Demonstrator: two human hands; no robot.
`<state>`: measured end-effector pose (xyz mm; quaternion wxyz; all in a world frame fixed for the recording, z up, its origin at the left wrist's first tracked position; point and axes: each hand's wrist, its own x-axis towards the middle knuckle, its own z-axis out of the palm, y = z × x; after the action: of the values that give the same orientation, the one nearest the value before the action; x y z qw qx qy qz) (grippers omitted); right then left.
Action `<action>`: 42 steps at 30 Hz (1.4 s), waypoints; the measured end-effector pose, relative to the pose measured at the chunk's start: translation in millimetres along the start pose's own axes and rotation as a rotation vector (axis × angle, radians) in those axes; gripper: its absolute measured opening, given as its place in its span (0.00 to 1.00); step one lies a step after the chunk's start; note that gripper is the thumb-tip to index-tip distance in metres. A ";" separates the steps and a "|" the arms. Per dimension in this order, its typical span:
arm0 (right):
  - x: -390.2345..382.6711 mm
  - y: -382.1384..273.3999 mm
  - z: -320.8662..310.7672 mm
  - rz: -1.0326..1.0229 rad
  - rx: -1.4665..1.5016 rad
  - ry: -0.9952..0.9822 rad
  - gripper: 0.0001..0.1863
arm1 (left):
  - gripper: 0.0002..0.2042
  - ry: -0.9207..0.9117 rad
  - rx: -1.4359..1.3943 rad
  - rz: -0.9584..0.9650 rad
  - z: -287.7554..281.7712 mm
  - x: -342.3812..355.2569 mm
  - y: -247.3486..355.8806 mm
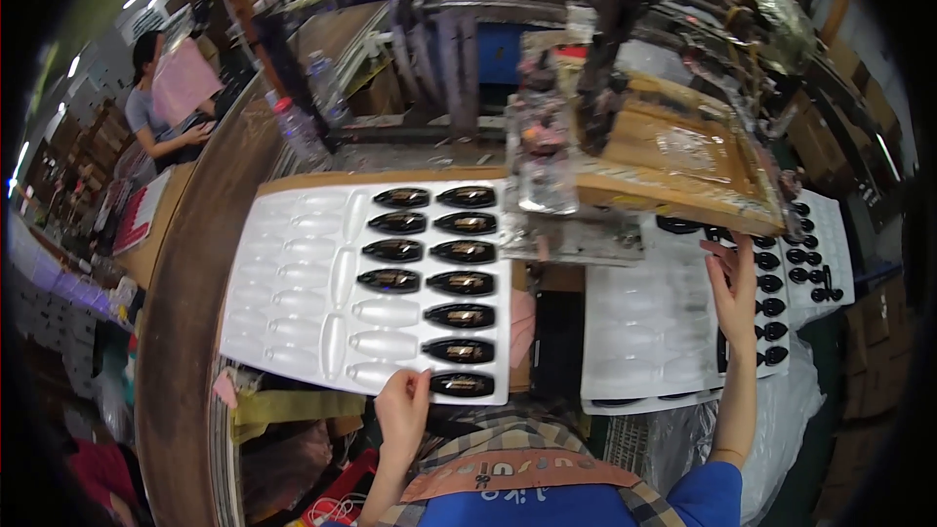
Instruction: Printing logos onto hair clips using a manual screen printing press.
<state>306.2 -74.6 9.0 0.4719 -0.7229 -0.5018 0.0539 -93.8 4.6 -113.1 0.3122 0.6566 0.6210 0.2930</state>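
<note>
My left hand is pinched at the front edge of the left white moulded tray, beside the lowest black, gold-printed oval piece; what its fingertips hold is unclear. That tray has a column of black pieces at right, a shorter one beside it, and bare slots at left. My right hand is raised over the right white tray, fingers apart, just under the tilted wooden screen frame. Black pieces along that tray's right side are partly behind my hand and the frame.
A metal press fixture stands between the trays. Another tray with small black parts lies at far right. Bottles stand behind the left tray, beside a long brown rail. A person works at upper left; a red-clothed person is at lower left.
</note>
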 end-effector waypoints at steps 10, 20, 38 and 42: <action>64.1 80.3 10.4 -0.093 -0.647 -0.165 0.23 | 0.07 0.133 0.053 0.190 -15.1 27.1 20.3; 69.6 77.6 13.2 -0.098 -0.698 -0.233 0.24 | 0.05 0.165 -0.034 0.923 -4.8 149.0 145.1; 73.8 -71.3 81.8 -0.059 0.076 -0.556 0.31 | 0.07 -0.436 -1.005 0.443 45.5 239.1 152.4; 77.6 -91.4 104.2 -0.012 -0.184 -0.680 0.36 | 0.07 -0.156 -0.803 0.274 -6.7 191.6 100.7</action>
<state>225.2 55.8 49.9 0.2111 -0.7001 -0.6373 0.2432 -24.3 192.7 -31.5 0.5473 0.5795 0.3393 0.4995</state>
